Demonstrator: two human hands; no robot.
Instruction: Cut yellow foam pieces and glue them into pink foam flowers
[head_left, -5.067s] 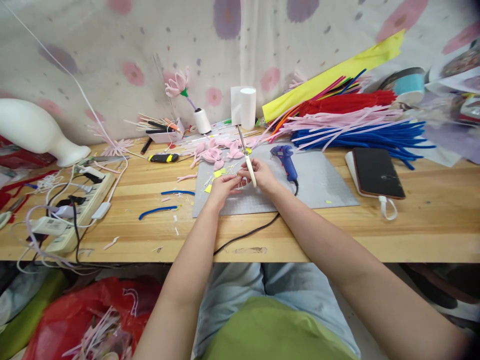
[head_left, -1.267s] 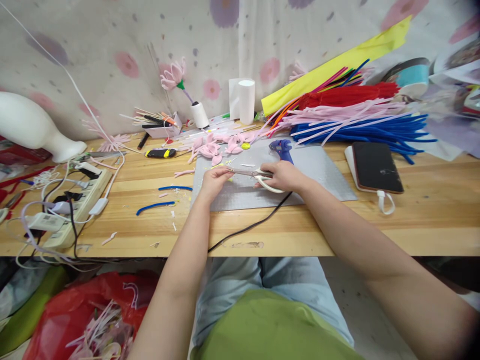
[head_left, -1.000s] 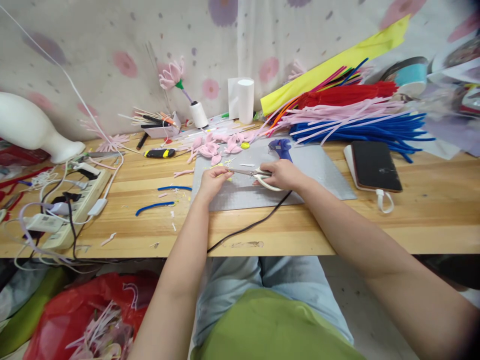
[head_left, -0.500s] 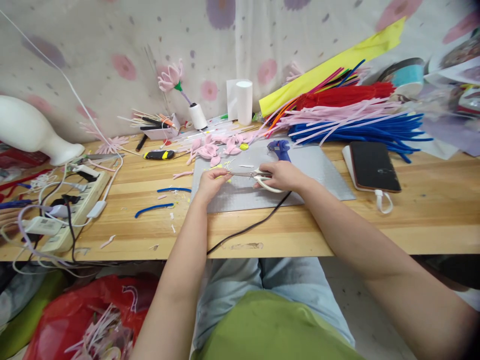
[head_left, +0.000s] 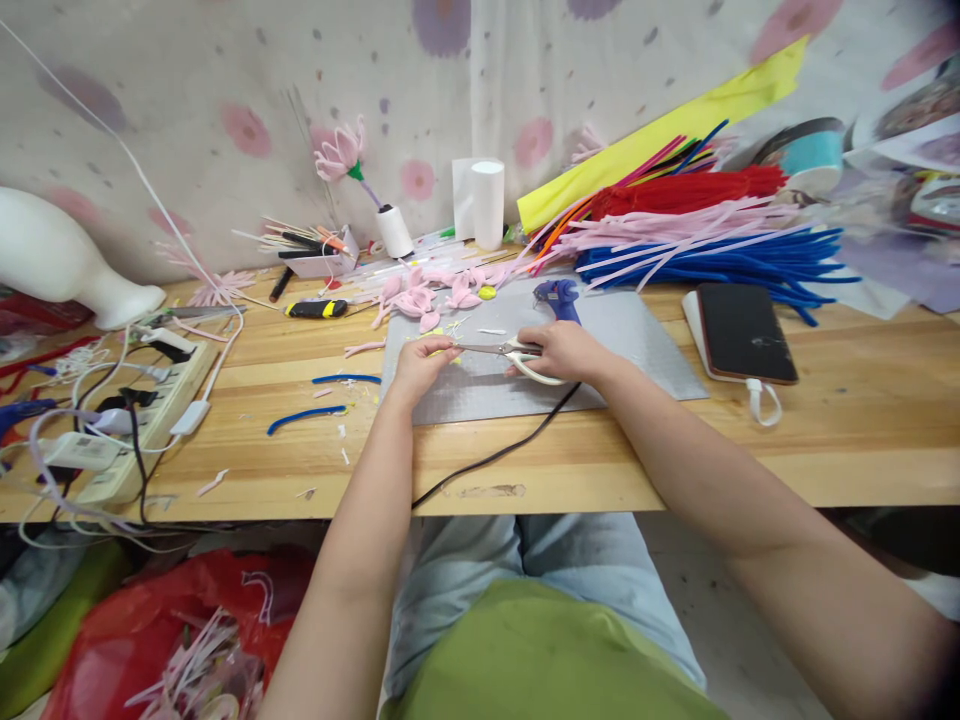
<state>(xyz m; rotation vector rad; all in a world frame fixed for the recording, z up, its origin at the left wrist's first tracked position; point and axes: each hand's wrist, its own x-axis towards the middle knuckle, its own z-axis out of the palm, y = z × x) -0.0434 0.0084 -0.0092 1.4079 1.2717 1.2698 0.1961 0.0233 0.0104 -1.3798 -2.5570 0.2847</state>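
My right hand [head_left: 568, 352] is closed round the white handles of a pair of scissors [head_left: 504, 351], whose blades point left toward my left hand [head_left: 421, 362]. The fingers of my left hand pinch a small yellow piece [head_left: 444, 346] at the blade tips. Both hands are over a grey cutting mat [head_left: 637, 345] on the wooden table [head_left: 825, 450]. A blue glue gun [head_left: 558, 297] lies just beyond my right hand, its black cord [head_left: 495, 455] running off the near table edge. Pink petal shapes [head_left: 424, 298] lie at the mat's far left corner.
Bundles of blue, pink and red pipe cleaners [head_left: 712, 240] fill the back right, beside a phone [head_left: 744, 332]. A power strip [head_left: 139, 410] with cables sits left, near a white vase [head_left: 60, 262]. Blue pipe-cleaner pieces [head_left: 304, 417] lie left of the mat. A red bag [head_left: 165, 640] is under the table.
Five seconds ago the scissors stood upright in my right hand; now they lie level, pointed at my left hand's pinch. Over the last second the hands have barely moved.
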